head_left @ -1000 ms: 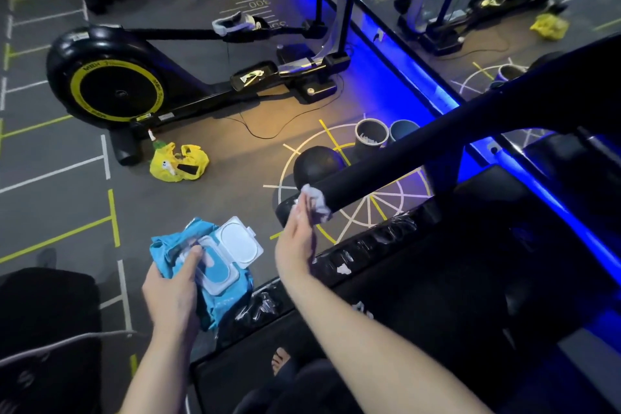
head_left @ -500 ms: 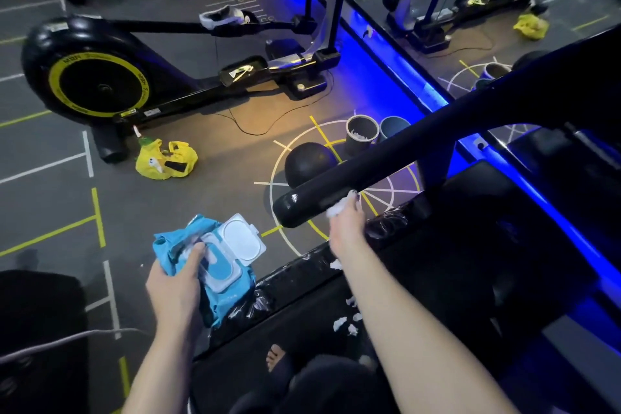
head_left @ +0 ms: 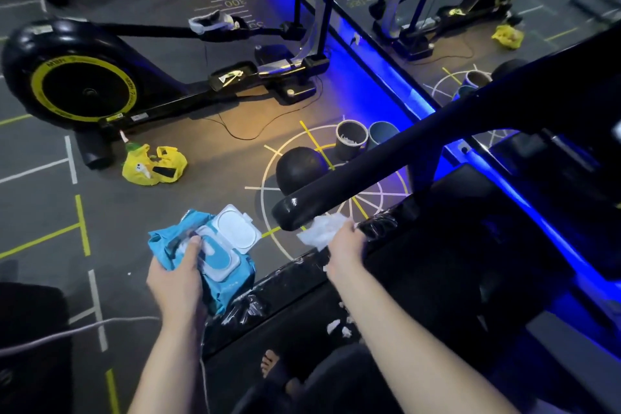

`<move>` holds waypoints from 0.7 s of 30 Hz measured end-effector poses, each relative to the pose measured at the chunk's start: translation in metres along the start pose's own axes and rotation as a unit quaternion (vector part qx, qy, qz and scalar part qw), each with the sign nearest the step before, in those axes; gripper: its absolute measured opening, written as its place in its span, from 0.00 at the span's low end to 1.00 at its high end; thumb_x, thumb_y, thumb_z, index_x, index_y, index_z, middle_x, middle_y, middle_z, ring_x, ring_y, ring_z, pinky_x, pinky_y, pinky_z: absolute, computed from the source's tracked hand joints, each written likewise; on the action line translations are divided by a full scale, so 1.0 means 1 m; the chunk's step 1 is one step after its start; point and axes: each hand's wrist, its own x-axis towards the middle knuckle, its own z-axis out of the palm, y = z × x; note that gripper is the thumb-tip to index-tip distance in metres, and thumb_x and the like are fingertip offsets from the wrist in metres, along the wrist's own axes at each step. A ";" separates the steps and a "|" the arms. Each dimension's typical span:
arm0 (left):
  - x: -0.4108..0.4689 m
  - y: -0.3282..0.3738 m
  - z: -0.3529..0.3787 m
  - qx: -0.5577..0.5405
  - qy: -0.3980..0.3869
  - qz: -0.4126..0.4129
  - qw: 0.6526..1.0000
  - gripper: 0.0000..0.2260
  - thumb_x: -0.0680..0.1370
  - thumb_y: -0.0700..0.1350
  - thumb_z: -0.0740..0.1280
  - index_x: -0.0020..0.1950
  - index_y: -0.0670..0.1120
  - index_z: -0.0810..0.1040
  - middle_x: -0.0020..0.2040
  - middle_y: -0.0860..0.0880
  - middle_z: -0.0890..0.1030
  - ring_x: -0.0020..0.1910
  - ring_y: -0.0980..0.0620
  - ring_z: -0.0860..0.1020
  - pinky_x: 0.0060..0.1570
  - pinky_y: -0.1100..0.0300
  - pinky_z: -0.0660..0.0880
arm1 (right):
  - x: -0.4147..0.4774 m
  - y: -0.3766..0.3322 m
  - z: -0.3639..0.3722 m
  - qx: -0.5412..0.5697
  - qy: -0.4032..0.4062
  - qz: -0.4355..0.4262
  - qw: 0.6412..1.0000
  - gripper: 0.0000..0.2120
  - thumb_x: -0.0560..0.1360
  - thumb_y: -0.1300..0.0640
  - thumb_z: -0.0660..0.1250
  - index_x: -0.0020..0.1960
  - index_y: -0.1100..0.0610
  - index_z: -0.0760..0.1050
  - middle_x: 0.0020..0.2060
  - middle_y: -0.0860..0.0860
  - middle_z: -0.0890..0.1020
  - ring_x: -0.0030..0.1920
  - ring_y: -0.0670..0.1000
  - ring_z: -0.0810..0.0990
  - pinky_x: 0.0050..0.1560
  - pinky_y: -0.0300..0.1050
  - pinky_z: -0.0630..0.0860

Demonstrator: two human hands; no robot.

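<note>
**A:** Which step is this?

**B:** Wiping the handrail end, I'd judge. At eight o'clock of it your left hand grips the open wipes pack. At five, your right hand pinches the wipe just beneath it.

**A:** Next?

**B:** Likely press the wipe up and rub along the rail.

Gym interior. A flywheel cross-trainer stood on dark flooring marked with white and yellow training lines and the printed figure "300". A medicine ball lay in a painted circle. A wall mirror above a blue light strip repeated the machines. A black machine handrail crossed the foreground.
</note>
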 end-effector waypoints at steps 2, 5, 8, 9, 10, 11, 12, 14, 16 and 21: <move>-0.003 0.001 0.001 -0.008 -0.007 0.002 1.000 0.12 0.78 0.47 0.77 0.61 0.51 0.82 0.55 0.50 0.87 0.53 0.49 0.86 0.56 0.50 0.83 | 0.006 -0.018 -0.009 0.001 0.017 -0.017 1.000 0.22 0.86 0.51 0.54 0.71 0.66 0.70 0.68 0.66 0.74 0.63 0.61 0.78 0.61 0.51 0.74; -0.007 -0.001 0.000 -0.014 -0.020 0.009 1.000 0.13 0.80 0.45 0.76 0.63 0.48 0.82 0.54 0.50 0.86 0.49 0.53 0.85 0.51 0.56 0.80 | 0.012 -0.022 0.006 -0.034 -0.036 -0.051 0.997 0.22 0.86 0.51 0.55 0.73 0.64 0.68 0.69 0.63 0.75 0.67 0.62 0.75 0.62 0.50 0.74; -0.010 -0.002 -0.001 0.000 -0.031 0.023 0.999 0.12 0.79 0.45 0.76 0.62 0.49 0.82 0.52 0.53 0.86 0.48 0.54 0.84 0.52 0.55 0.80 | 0.001 0.013 0.035 -0.071 -0.118 -0.006 0.990 0.22 0.86 0.52 0.55 0.72 0.66 0.68 0.68 0.64 0.75 0.65 0.63 0.77 0.57 0.50 0.76; -0.010 -0.002 -0.002 0.011 -0.027 0.027 0.999 0.12 0.79 0.45 0.77 0.61 0.50 0.82 0.52 0.53 0.86 0.48 0.54 0.84 0.53 0.54 0.80 | -0.008 0.026 0.042 -0.073 -0.140 0.021 0.987 0.21 0.86 0.53 0.56 0.71 0.67 0.69 0.67 0.66 0.75 0.62 0.64 0.78 0.50 0.49 0.77; -0.008 0.000 -0.002 0.017 -0.022 0.030 0.999 0.12 0.79 0.46 0.77 0.61 0.50 0.82 0.52 0.53 0.86 0.49 0.53 0.85 0.54 0.53 0.80 | -0.014 0.035 0.048 -0.061 -0.153 0.042 0.985 0.21 0.85 0.54 0.57 0.70 0.69 0.69 0.66 0.67 0.75 0.56 0.63 0.80 0.44 0.46 0.77; -0.007 0.002 -0.002 0.018 -0.019 0.031 0.999 0.13 0.78 0.47 0.78 0.61 0.50 0.83 0.53 0.53 0.87 0.51 0.51 0.85 0.55 0.51 0.81 | -0.019 0.038 0.051 -0.048 -0.162 0.054 0.984 0.21 0.85 0.54 0.58 0.69 0.69 0.69 0.65 0.68 0.76 0.50 0.60 0.79 0.40 0.44 0.75; -0.006 0.004 -0.002 0.023 -0.019 0.033 0.999 0.13 0.77 0.49 0.79 0.60 0.51 0.83 0.53 0.52 0.88 0.52 0.50 0.86 0.58 0.48 0.82 | -0.020 0.036 0.052 -0.032 -0.162 0.059 0.985 0.20 0.85 0.55 0.58 0.69 0.70 0.69 0.65 0.68 0.76 0.46 0.56 0.78 0.38 0.42 0.75; -0.004 0.009 0.002 0.024 -0.028 0.035 0.999 0.12 0.76 0.50 0.79 0.57 0.52 0.84 0.53 0.51 0.88 0.54 0.48 0.87 0.59 0.44 0.82 | -0.015 0.019 0.043 0.002 -0.138 0.056 0.989 0.19 0.85 0.56 0.58 0.69 0.69 0.69 0.64 0.66 0.77 0.40 0.53 0.76 0.36 0.39 0.75; -0.006 0.014 0.010 0.007 -0.043 0.025 0.999 0.08 0.78 0.46 0.78 0.55 0.51 0.83 0.52 0.50 0.87 0.53 0.47 0.86 0.55 0.48 0.83 | 0.000 -0.003 0.027 0.029 -0.099 0.034 0.994 0.18 0.85 0.56 0.57 0.70 0.66 0.69 0.62 0.63 0.78 0.44 0.52 0.76 0.31 0.39 0.74; -0.018 0.022 0.040 -0.030 -0.090 -0.015 0.995 0.11 0.79 0.43 0.77 0.60 0.49 0.82 0.53 0.47 0.87 0.49 0.47 0.87 0.49 0.52 0.83 | 0.042 -0.069 -0.020 0.125 0.031 0.017 0.992 0.21 0.86 0.51 0.54 0.71 0.63 0.69 0.69 0.61 0.74 0.67 0.60 0.75 0.60 0.46 0.74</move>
